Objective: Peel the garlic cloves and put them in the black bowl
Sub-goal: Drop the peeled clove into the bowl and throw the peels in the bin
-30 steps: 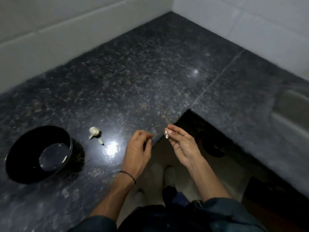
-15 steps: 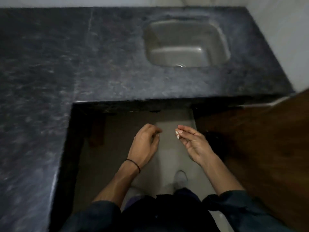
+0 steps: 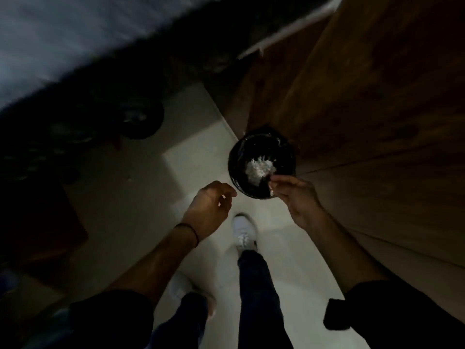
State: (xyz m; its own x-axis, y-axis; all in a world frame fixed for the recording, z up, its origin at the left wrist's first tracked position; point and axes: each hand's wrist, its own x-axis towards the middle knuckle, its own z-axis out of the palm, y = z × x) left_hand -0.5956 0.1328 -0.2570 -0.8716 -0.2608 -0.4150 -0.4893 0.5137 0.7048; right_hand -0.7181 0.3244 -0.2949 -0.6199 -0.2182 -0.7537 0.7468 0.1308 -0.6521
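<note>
The blurred worktop (image 3: 75, 34) ran across the upper left, with dark shapes beneath it too dim to read. Lower down, the left hand (image 3: 210, 210) hung over the pale floor (image 3: 201, 152) with its fingers curled inward. Two small pale glints showed near the fingertips, but I could not tell whether they were nails or a clove kept inside. Just right of it was a white shoe (image 3: 243, 233). Beyond that a round black bin (image 3: 234, 157) stood on the floor beside the wooden door (image 3: 377, 96), with a heap of white scraps (image 3: 260, 168) in its bottom. The right hand (image 3: 297, 197) was over the bin's near rim, thumb and fingertips pinching a pale scrap (image 3: 271, 192), most likely garlic skin. No peeled clove was plainly visible, and the task's black bowl was not surely in view, since this container looked more like a waste bin. The step seemed to be discarding skin. To do it well, the right hand should move over the middle of the opening before letting go, and rub thumb against fingers, because such skin is light and clings. The left hand, if it carried a clove, ought to be held clear of the bin.
</note>
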